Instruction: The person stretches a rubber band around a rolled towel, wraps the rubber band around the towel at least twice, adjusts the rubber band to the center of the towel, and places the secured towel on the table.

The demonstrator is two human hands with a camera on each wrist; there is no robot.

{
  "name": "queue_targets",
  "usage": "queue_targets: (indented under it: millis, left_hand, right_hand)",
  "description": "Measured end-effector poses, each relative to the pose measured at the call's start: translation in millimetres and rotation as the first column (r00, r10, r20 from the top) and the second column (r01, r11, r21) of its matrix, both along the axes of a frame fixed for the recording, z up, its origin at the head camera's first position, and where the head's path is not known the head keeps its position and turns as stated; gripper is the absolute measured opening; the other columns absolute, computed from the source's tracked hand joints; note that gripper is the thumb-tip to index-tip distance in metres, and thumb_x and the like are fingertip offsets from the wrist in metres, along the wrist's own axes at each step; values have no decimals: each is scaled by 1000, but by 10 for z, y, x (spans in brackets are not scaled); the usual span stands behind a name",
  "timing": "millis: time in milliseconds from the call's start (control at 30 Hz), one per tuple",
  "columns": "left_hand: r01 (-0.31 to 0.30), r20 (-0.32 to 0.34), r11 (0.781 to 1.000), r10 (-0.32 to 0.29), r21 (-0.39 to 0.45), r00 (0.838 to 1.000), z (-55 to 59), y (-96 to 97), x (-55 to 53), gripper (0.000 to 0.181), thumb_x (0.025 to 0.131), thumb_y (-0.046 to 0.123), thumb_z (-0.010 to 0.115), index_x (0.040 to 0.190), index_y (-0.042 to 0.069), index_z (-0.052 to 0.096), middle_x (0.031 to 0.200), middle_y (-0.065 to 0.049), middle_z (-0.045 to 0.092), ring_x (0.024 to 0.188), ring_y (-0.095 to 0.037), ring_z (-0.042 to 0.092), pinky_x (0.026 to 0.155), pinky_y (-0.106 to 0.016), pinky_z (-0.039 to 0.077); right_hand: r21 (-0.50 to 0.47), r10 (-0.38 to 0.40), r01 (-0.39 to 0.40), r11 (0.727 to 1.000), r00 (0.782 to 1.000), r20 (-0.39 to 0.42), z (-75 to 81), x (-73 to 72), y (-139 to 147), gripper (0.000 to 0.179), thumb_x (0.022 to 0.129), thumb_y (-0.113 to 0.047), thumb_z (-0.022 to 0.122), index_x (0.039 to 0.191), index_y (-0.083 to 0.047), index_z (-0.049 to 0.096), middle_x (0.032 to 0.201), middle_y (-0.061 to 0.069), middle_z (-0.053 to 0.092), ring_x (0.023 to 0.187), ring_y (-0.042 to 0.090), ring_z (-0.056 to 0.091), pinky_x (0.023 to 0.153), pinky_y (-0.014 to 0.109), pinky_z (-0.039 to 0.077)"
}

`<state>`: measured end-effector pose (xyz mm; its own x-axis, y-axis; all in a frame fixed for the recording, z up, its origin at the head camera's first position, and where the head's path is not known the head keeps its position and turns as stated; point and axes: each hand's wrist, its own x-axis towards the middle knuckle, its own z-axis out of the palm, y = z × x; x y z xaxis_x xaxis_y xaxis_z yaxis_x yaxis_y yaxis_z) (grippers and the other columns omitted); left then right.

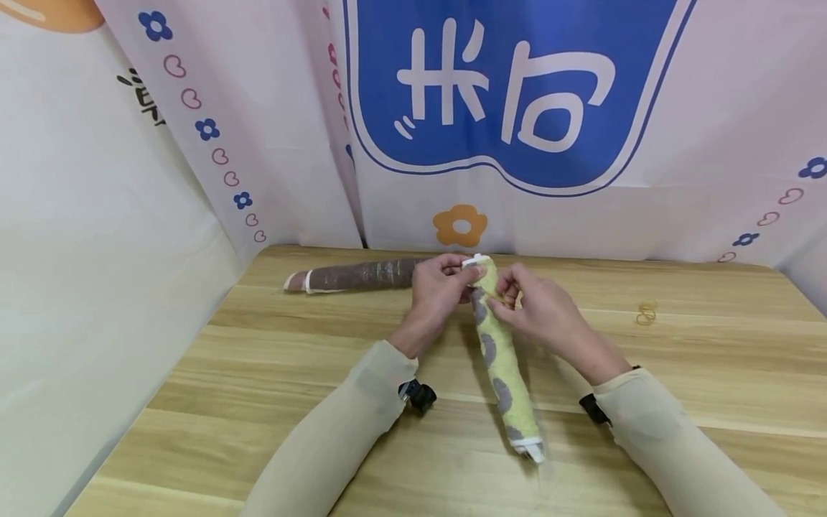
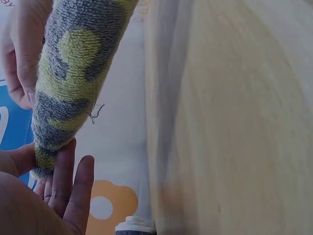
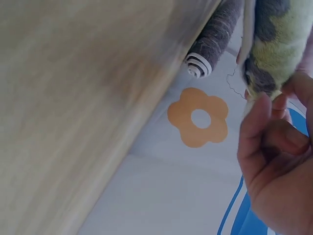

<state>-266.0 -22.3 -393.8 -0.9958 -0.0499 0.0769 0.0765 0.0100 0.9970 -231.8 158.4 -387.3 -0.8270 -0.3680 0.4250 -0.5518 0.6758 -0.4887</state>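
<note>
A rolled towel (image 1: 500, 359), yellow-green with grey patches and white edging, slants away from me above the table. My left hand (image 1: 439, 287) pinches its far end, thumb on top, and in the left wrist view its fingers lie around the narrow tip. My right hand (image 1: 539, 305) is at the roll's right side near that end, fingers curled. Between its fingertips and the towel runs a thin yellowish strand, seemingly a rubber band (image 1: 496, 296). Behind my left hand lies a dark brown rolled towel (image 1: 355, 276), its right end hidden in the head view; the right wrist view shows a spiral end.
Loose yellow rubber bands (image 1: 646, 313) lie on the wooden table (image 1: 258, 388) to the right. A white printed backdrop (image 1: 400, 208) stands along the far edge, and a white panel (image 1: 97, 251) on the left.
</note>
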Motion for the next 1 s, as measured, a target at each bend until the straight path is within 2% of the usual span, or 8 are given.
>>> queue_targets:
  millis: [233,367,500,600,733,800,867,1000]
  left_hand:
    - [-4,6,1000,4,4,1000,10,25,10,13,91,8,84,102,4,78,86,-7,76,61,-16,70,63,-33,63]
    - [58,8,997,-59,41,998,8,28,11,16,90,10,86,102,4,78,88,-9,76,62,-16,71,67,-37,64]
    - [186,10,978,-188,94,982,-36,-21,-24,22,94,15,83,110,2,77,95,-10,75,71,-19,73,76,-45,64]
    - [314,52,940,-323,133,945,-102,-75,-66,28,100,20,75,118,-1,74,99,-8,74,81,-18,73,84,-47,63]
    - [491,115,849,-517,194,848,-171,-121,-108,31,103,20,67,123,-4,70,98,-5,72,87,-16,70,89,-43,61]
    - [526,116,825,-555,208,824,-178,-128,-113,28,103,18,68,121,-4,69,96,-4,72,85,-16,70,87,-41,61]
    - [521,96,831,-545,196,833,-176,-120,-116,24,101,16,71,116,-3,70,94,-4,72,83,-15,70,83,-39,62]
    - [448,60,885,-458,127,887,-132,-79,-115,24,98,17,78,111,-2,73,93,-5,72,80,-15,69,79,-38,63]
  right_hand:
    - [23,5,-4,1000,999,-50,-13,2,-12,15,91,-9,79,95,-10,65,76,-3,60,62,12,51,58,33,43]
    - [-18,-11,12,1000,999,49,30,12,-3,11,90,-9,78,91,-11,67,77,-3,62,66,13,54,60,30,44]
    - [-96,6,11,995,985,173,67,23,34,8,89,-6,74,92,-9,68,81,-1,64,70,16,56,61,27,45]
    - [-158,36,1,987,973,229,61,36,74,10,89,-4,73,94,-8,66,81,2,63,70,17,55,59,26,45]
    - [-261,97,-19,965,952,291,32,61,125,14,89,1,73,94,-8,63,76,3,58,65,15,52,53,25,45]
    - [-309,130,-28,951,941,313,21,65,139,15,89,2,72,95,-8,62,73,3,56,62,14,51,51,25,45]
    - [-338,152,-36,940,934,323,19,67,149,15,89,1,72,95,-8,61,70,2,54,60,12,51,50,25,44]
    - [-333,151,-39,942,936,317,49,71,158,15,90,-2,73,97,-10,63,66,1,52,59,13,50,50,24,43]
